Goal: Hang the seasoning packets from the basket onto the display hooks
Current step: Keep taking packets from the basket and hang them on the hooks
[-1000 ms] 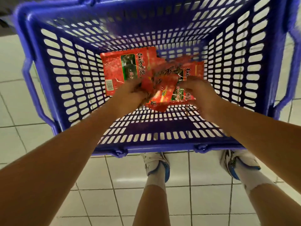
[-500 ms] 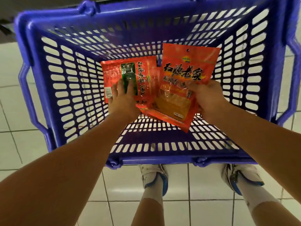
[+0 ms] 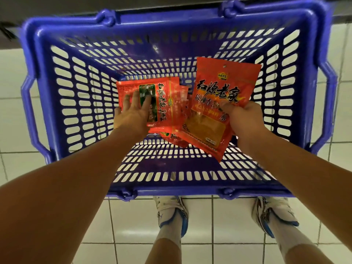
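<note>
Right hand (image 3: 245, 119) grips a glossy red foil seasoning packet (image 3: 219, 103); left hand (image 3: 133, 115) lies flat, seemingly pressing another red foil packet (image 3: 163, 100) inside the slotted blue plastic basket (image 3: 80, 96).

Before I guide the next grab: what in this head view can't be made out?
- Display hooks: none in the head view, beyond the top edge.
- Packets still in the basket: count unclear; they overlap, under the left hand and the lifted packet.
- Left hand's hold on the green-label packet: fingers lie on top; grip underneath hidden.
- Lifted packet's small print: too small; right hand covers part.
</note>
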Available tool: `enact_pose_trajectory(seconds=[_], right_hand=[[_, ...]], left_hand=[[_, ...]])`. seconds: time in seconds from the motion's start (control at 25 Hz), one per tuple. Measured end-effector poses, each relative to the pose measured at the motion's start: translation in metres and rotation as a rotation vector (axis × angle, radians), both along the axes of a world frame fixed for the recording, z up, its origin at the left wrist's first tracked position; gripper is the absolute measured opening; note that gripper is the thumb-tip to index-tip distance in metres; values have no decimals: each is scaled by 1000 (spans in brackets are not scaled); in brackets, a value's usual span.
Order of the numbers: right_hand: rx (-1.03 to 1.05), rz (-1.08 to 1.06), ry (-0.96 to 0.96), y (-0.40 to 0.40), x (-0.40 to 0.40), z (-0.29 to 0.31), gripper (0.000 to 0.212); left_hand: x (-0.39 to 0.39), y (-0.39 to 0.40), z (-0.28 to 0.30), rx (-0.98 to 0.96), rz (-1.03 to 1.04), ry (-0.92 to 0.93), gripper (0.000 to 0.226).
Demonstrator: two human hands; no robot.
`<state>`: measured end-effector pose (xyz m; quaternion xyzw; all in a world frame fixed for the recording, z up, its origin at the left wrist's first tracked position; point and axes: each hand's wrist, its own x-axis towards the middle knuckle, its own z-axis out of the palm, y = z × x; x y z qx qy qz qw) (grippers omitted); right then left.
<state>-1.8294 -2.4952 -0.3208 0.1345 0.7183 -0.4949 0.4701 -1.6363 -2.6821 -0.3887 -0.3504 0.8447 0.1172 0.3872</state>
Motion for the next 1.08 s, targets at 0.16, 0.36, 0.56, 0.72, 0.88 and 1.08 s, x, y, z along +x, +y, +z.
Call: enact_pose_trajectory(seconds=[0.16,0.36,0.56,0.72,0.88,1.08], right_hand=[[-33,6,-16,2,-1,-14,14],[-17,9,17,7,-1,-20,14],[15,60,139,2,-2,28,32],[-44,45,193,-6,-6,97,31],[-156,7,268,-11,-24,202,19],[-226,90,455,4,-60,354,19]], left_hand=[[-1,6,-21,46,23,-9,126],[-5,17,-24,36,-47,25,108],[2,-6,39,165,361,460,57],[-3,-7,122,460,1061,640,33],[-24,4,228,794,1502,797,40],[-69,26,391,878,1596,941,22]])
